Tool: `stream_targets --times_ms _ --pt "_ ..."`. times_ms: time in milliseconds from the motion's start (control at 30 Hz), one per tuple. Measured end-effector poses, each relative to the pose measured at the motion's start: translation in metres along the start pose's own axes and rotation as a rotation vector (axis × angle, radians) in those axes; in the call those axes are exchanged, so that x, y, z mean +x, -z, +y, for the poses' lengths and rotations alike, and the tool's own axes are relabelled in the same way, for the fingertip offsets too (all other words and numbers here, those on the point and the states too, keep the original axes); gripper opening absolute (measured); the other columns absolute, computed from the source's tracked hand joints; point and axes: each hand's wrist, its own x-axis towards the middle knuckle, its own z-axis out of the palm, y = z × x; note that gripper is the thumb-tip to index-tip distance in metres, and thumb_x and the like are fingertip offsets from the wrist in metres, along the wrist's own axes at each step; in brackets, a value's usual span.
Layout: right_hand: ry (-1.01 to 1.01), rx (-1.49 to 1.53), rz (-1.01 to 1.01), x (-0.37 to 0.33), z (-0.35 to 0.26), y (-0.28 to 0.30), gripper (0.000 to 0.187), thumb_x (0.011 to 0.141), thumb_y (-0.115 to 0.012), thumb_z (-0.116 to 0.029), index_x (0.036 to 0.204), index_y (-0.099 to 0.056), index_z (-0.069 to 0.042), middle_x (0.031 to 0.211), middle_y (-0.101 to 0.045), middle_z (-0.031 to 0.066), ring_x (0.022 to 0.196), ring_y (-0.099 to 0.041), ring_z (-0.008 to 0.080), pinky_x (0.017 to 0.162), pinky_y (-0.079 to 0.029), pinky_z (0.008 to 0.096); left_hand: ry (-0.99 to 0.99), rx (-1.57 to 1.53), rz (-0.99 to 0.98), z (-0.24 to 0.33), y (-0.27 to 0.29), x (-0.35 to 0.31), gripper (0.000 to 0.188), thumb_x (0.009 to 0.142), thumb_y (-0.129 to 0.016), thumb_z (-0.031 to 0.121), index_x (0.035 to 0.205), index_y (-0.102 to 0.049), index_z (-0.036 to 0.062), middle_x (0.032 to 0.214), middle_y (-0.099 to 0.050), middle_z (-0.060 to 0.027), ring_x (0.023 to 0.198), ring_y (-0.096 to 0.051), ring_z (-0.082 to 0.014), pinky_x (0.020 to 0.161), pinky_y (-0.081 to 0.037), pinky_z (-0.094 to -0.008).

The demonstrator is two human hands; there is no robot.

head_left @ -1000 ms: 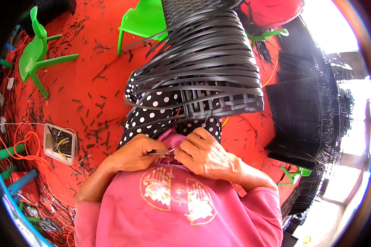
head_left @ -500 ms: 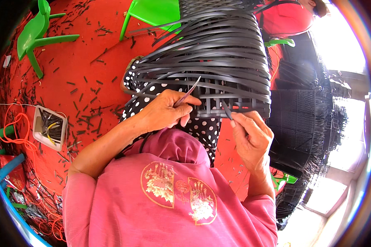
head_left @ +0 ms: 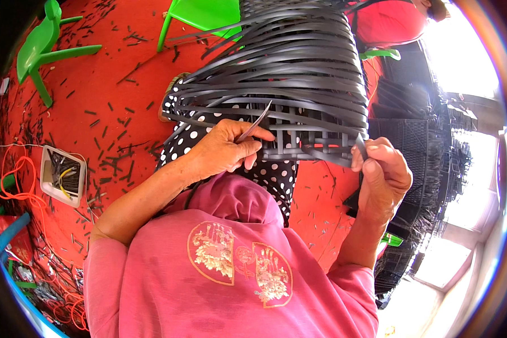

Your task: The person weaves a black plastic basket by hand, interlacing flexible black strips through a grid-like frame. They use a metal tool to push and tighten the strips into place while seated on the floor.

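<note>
My left hand (head_left: pixel 231 147) is closed around a slim, pointed metal tool (head_left: pixel 260 120), whose tip sticks up past the knuckles. Its index finger reaches to the near edge of a panel of dark grey woven strips (head_left: pixel 310 73), lying over my lap. At the panel's near right corner, my right hand (head_left: pixel 384 172) pinches the end of a flat dark grey strip (head_left: pixel 361 147) between thumb and fingers. Long loose strip ends fan out to the left of the panel. Near the edge, the crossing strips form an open grid over polka-dot trousers (head_left: pixel 200 128).
On the red floor (head_left: pixel 112 225) lie many dark strip scraps. A pale bin (head_left: pixel 85 180) of offcuts stands left, beside orange cord (head_left: pixel 19 194). Green chairs (head_left: pixel 39 56) are at the far left and top. Another person (head_left: pixel 391 25) sits far right, near stacked black woven pieces (head_left: pixel 403 146).
My right hand has moved right, from the middle of the panel's near edge to its corner, drawing the strip with it. The left hand stays almost in place.
</note>
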Motion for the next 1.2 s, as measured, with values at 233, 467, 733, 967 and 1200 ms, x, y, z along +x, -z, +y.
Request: stream_targets --times_ms 233,467,733,967,1200 --pt "-0.018 -0.177 -0.001 0.004 0.001 0.005 0.020 0.083 -0.062 0.001 0.103 -0.063 0.003 0.082 -0.059 0.0113 0.069 -0.054 0.0163 0.066 -0.043 0.0286 -0.002 -0.002 0.006 0.002 -0.004 0.002 0.025 0.093 -0.053 0.010 0.116 -0.059 -0.0008 0.063 -0.060 -0.0054 0.044 -0.043 -0.0057 0.041 -0.033 -0.0197" --pt "-0.102 -0.144 0.109 0.012 -0.006 0.004 0.017 0.084 -0.065 -0.003 0.098 -0.064 0.006 0.082 -0.061 0.0085 0.072 -0.059 0.0128 0.060 -0.046 0.0224 -0.134 -0.050 0.048 -0.002 -0.009 0.002 0.023 0.093 -0.053 0.009 0.113 -0.062 -0.0008 0.063 -0.060 -0.0042 0.044 -0.043 -0.0043 0.040 -0.033 -0.0182" --pt "0.025 -0.143 -0.024 0.025 -0.003 0.010 0.025 0.086 -0.059 -0.001 0.110 -0.061 0.003 0.084 -0.059 0.0130 0.075 -0.055 0.0190 0.060 -0.044 0.0276 -0.080 -0.002 -0.025 0.002 -0.020 0.010 0.025 0.094 -0.053 0.010 0.115 -0.061 -0.0006 0.062 -0.060 -0.0031 0.043 -0.043 -0.0036 0.039 -0.032 -0.0180" --pt "-0.051 0.066 -0.104 0.025 -0.006 0.000 0.022 0.083 -0.062 0.004 0.104 -0.062 0.009 0.092 -0.063 0.0146 0.081 -0.063 0.0184 0.071 -0.054 0.0271 -0.069 0.011 -0.019 0.004 -0.022 0.012 0.027 0.092 -0.055 0.010 0.117 -0.059 -0.0004 0.064 -0.059 -0.0029 0.046 -0.044 -0.0041 0.040 -0.033 -0.0178" --pt "0.172 -0.281 -0.280 0.035 -0.014 -0.002 0.013 0.085 -0.060 0.000 0.095 -0.066 0.005 0.099 -0.066 0.0160 0.082 -0.064 0.0173 0.073 -0.052 0.0262 -0.296 -0.107 0.016 0.000 -0.029 0.013 0.043 0.083 -0.068 0.006 0.124 -0.055 0.0042 0.066 -0.059 -0.0014 0.048 -0.045 -0.0019 0.042 -0.034 -0.0165"
